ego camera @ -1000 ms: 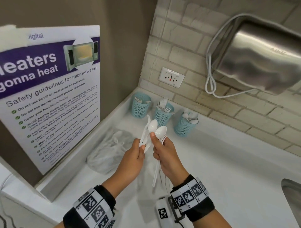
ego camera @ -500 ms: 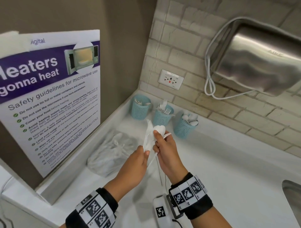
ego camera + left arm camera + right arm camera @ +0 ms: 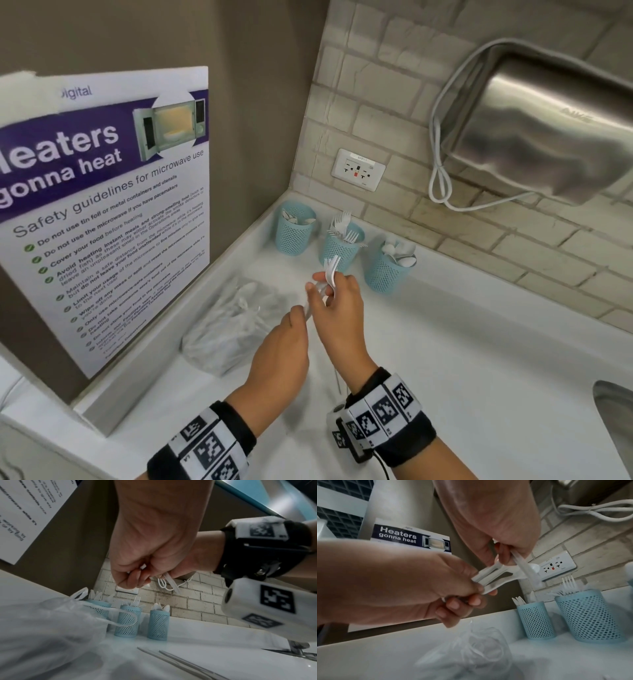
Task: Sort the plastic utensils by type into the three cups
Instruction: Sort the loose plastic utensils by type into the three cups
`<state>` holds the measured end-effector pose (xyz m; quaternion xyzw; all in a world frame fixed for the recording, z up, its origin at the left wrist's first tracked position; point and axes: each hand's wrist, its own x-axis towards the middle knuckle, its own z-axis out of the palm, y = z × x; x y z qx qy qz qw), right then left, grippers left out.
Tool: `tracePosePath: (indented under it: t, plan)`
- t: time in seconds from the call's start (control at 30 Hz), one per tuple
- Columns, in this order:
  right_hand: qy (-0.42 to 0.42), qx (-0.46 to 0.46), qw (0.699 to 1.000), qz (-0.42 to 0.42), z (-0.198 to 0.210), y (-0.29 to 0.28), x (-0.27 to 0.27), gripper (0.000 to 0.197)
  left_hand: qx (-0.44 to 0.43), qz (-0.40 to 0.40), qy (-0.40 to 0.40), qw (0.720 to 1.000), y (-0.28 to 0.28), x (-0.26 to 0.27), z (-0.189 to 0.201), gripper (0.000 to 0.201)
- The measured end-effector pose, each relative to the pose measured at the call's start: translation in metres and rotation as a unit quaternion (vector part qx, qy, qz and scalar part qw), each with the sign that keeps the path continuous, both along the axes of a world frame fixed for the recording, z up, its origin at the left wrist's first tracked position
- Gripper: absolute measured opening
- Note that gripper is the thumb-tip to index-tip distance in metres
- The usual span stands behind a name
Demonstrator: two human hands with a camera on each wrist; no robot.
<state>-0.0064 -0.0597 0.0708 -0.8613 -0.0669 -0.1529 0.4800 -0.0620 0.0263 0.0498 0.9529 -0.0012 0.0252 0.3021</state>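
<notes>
Three blue mesh cups stand in a row by the tiled wall: the left cup (image 3: 295, 228) holds knives, the middle cup (image 3: 340, 246) forks, the right cup (image 3: 388, 270) spoons. In front of them both hands share a small bundle of white plastic utensils (image 3: 494, 574). My left hand (image 3: 301, 313) grips the handle ends. My right hand (image 3: 325, 284) pinches the upper part, and fork tines (image 3: 331, 266) stick up above it. A spoon bowl (image 3: 533, 568) shows beyond my right fingers. The cups appear again in the left wrist view (image 3: 127, 620).
A crumpled clear plastic bag (image 3: 236, 325) lies on the white counter left of my hands. Thin white utensil handles (image 3: 180, 662) lie on the counter under my right wrist. A sink edge (image 3: 613, 411) is at the right. A hand dryer (image 3: 548, 137) and socket (image 3: 358, 169) hang on the wall.
The spoon bowls that stood above my hands have dropped out of the head view. Fork tines now poke up from my right hand, and my left hand has slid down the handles.
</notes>
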Motion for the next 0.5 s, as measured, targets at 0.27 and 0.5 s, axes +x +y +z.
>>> tracePosePath:
  t: [0.27,0.5]
  plan:
    - [0.036,0.073,0.997,0.015,0.007,-0.002,0.015,0.031,0.003,0.017,-0.014,1.0,0.001,0.0,-0.003,0.041]
    - [0.038,0.058,0.998,-0.006,0.011,-0.017,0.026,0.022,-0.006,0.016,-0.026,1.0,0.004,0.003,-0.007,0.044]
